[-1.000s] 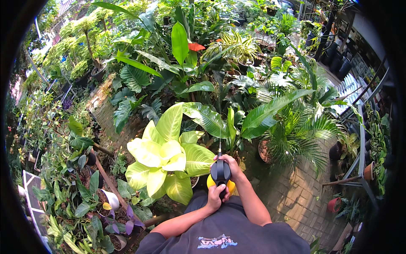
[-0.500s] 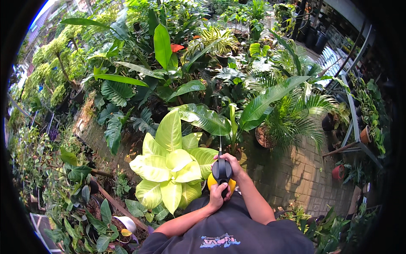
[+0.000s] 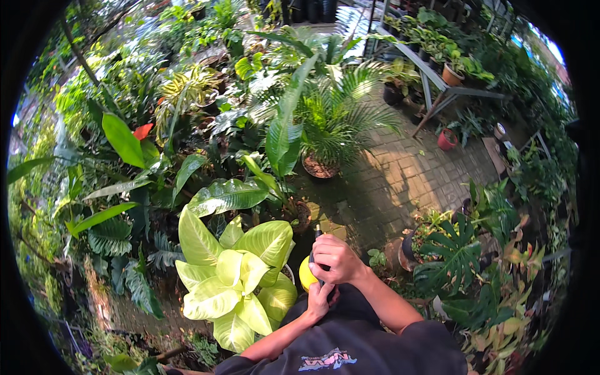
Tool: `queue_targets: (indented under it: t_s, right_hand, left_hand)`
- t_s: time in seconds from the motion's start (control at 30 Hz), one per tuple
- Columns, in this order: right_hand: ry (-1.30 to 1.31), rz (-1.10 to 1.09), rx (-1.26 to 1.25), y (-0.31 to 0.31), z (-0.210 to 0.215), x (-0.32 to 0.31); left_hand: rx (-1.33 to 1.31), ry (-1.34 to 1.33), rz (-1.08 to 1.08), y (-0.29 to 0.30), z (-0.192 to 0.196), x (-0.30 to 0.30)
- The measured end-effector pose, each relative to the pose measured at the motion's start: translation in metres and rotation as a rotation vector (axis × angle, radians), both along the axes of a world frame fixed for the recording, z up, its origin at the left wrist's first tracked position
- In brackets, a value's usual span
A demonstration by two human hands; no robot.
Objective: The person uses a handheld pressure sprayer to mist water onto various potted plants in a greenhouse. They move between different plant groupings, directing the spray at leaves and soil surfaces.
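Right hand [image 3: 334,257]: closed over the black top of a yellow spray bottle [image 3: 307,274], fingers wrapped tight around it, held in front of the chest.
Left hand [image 3: 321,299]: just below, fingers curled against the bottle's underside; how firmly they press I cannot tell.
Spray bottle: mostly hidden by both hands, right beside the lime-green plant.
Lime-green plant [image 3: 234,278]: broad pale leaves, just left of the hands, its pot barely showing.
Brick paving [image 3: 400,181]: beyond the hands, sunlit in patches.
Potted palm [image 3: 325,125]: farther along the paving, in a round pot.
Metal rack [image 3: 447,87]: at the far end, carrying small pots.
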State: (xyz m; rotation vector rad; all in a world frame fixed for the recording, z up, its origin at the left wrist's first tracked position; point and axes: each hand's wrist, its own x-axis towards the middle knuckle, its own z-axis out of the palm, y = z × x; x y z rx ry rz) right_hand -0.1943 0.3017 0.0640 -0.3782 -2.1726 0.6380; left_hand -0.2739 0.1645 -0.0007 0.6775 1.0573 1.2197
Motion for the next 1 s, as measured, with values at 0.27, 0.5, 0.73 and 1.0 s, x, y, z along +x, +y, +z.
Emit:
queue_targets:
  t_s: [0.27,0.5,0.73,1.0]
  right_hand:
    - [0.009,-0.152,0.017,-0.078,0.100,0.092]
    - [0.086,-0.441,-0.008,-0.198,0.062,0.152]
    - [0.055,-0.745,0.015,-0.332,0.094,0.234]
    - [-0.067,-0.929,-0.100,-0.398,0.084,0.271]
  left_hand:
    - [0.226,0.067,-0.175,-0.042,-0.001,0.049]
    - [0.099,-0.006,-0.503,-0.137,-0.008,0.095]
    - [0.224,0.153,-0.773,-0.212,-0.008,0.144]
    - [0.261,0.073,-1.006,-0.235,0.026,0.186]
